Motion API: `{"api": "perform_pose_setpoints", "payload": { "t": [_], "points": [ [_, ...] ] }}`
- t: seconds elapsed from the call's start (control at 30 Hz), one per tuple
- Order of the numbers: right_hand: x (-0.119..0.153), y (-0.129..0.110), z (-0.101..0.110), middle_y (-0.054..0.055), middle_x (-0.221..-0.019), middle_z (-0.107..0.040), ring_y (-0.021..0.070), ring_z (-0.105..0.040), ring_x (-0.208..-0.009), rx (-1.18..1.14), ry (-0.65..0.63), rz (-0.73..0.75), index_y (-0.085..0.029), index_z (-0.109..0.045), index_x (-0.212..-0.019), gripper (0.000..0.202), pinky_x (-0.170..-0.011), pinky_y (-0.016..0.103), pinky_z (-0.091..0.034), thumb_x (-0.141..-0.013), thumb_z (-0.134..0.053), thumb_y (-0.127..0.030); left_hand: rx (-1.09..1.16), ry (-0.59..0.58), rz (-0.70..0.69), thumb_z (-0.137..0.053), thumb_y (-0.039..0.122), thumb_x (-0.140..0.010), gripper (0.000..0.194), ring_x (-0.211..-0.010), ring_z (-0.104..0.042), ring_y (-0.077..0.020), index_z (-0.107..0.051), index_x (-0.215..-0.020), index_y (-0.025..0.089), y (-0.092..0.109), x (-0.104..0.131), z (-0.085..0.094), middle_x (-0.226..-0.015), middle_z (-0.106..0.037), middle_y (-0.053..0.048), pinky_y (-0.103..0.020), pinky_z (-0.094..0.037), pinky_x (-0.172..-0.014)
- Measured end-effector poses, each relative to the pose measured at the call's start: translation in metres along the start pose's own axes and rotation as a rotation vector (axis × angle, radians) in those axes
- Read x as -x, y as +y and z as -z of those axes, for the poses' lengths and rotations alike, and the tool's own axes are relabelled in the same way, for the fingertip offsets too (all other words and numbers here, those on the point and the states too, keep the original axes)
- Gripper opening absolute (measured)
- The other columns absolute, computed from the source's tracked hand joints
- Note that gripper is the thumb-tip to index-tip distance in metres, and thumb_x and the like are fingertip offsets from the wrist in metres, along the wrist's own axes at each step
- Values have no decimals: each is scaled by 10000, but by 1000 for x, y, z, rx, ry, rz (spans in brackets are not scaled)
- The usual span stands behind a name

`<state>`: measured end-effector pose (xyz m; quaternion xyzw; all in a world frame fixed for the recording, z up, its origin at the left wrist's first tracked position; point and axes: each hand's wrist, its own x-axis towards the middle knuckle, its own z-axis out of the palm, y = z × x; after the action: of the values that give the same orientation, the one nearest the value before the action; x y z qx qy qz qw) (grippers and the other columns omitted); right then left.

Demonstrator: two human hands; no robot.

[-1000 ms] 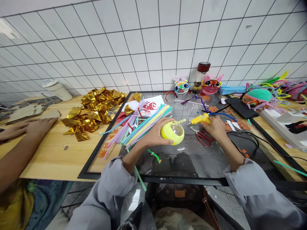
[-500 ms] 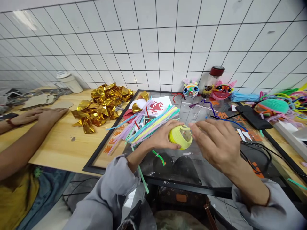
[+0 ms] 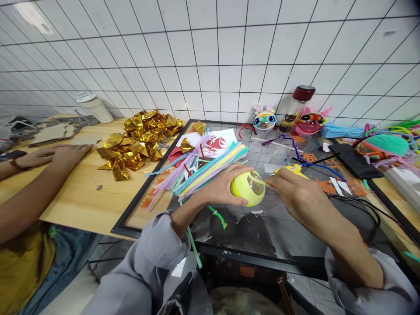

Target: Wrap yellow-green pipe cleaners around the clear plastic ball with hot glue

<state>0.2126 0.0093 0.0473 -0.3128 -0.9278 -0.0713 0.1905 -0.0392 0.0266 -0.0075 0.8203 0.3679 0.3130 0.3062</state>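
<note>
My left hand wraps round a clear ball partly covered in yellow pipe cleaner. Its bare, see-through side faces right. A loose yellow strand runs across that opening to my right hand, whose thumb and fingertips pinch its end. Just behind the right hand's fingers lies a yellow glue gun, partly hidden by the hand. Under and beyond my left wrist spreads a bundle of pastel pipe cleaners.
Crumpled gold foil pieces lie to the left, near another person's hands. Along the tiled wall stand two decorated animal-faced balls and a red-lidded bottle. At right are a black phone-like slab, cables and more pipe cleaners.
My right hand has lowered and shifted slightly right, drawing the yellow strand out from the ball. The glue gun now shows behind it. My left hand keeps its hold.
</note>
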Motion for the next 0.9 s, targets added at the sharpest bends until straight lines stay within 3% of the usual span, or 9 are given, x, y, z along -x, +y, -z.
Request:
{"api": "perform_pose_setpoints", "payload": {
  "t": [0.47, 0.9],
  "points": [
    [-3, -1, -24, 44, -827, -614, 161, -582, -747, -275, 232, 35, -175, -704, -999, 246, -650, 275, -434, -973, -490, -56, -38, -39, -66, -856, 391, -672, 908, -1444, -469, -371, -480, -1476, 201, -1, 1, 5, -1524, -522, -157, -563, -339, -1248],
    [-6, 1, -36, 37, -794, -634, 134, -553, -699, -237, 350, 147, -174, -703, -946, 254, -631, 251, -424, -978, -476, -64, -11, -57, -42, -847, 418, -677, 899, -1449, -463, -376, -468, -1464, 205, 1, 2, 8, -1539, -502, -157, -571, -325, -1254]
  ]
}}
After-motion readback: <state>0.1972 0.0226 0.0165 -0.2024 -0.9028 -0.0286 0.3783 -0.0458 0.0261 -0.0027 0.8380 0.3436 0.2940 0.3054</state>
